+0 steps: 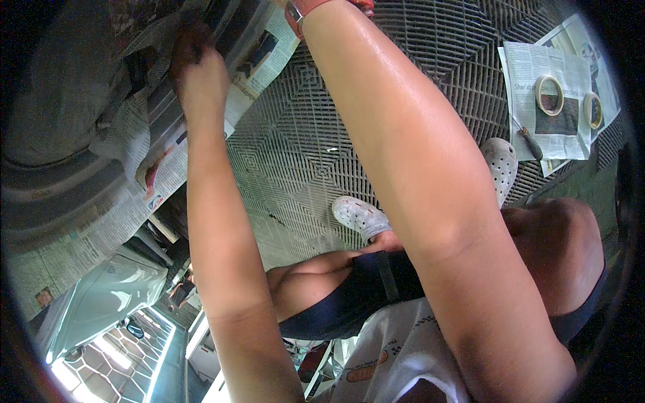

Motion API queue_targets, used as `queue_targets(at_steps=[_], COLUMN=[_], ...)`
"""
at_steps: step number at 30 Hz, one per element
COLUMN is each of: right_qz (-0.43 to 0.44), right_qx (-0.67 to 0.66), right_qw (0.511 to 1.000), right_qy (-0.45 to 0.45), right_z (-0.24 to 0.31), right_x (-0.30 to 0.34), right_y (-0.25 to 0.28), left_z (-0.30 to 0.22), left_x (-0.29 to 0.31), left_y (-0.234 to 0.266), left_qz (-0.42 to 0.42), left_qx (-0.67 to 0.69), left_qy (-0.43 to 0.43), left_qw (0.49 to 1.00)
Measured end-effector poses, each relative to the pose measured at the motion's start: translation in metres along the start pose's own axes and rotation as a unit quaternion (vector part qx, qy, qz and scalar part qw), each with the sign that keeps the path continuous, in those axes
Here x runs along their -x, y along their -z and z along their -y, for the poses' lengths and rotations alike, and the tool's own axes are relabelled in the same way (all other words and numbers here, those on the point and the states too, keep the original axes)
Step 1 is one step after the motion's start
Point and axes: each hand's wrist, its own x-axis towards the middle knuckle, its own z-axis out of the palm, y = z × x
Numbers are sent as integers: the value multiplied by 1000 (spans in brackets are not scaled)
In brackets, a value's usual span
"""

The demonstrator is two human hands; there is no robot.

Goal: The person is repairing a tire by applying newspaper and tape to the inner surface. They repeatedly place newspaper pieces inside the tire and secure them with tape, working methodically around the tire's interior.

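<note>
My left hand (196, 64) reaches into the shadowed upper left, against a dark curved panel (47, 161) that looks like vehicle bodywork. Its fingers are too dark to make out, so I cannot tell whether they grip anything. Crumpled newspaper (127, 138) hangs just beside this hand, and more newspaper sheets (168, 171) run along the panel's lower edge. Stretching up across the middle, my right forearm (396, 114) leaves at the top edge with a red-strapped watch (294, 19) at the wrist. The right hand itself lies outside the picture.
Newspaper (521, 64) on the grated floor mat (289, 134) at the right carries two tape rolls (549, 95) and a thin tool with a dark handle (530, 143). Pale perforated clogs (359, 213) are on my feet. A light-coloured car (114, 295) stands at the lower left.
</note>
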Motion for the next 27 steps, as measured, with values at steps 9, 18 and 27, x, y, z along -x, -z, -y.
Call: queue_targets(at_steps=[9, 18, 27], right_qz=[59, -75, 63], right_qx=[45, 10, 30], right_qw=[997, 996, 995], right_qy=[-35, -41, -65], right_z=[6, 9, 26], right_x=[13, 11, 23], right_y=[24, 36, 60], left_z=[5, -5, 2], left_x=[2, -6, -7], left_y=[-1, 5, 31], left_qz=[90, 161, 236], left_qx=[-184, -232, -121], left_qy=[-103, -63, -22], left_qw=[973, 957, 964])
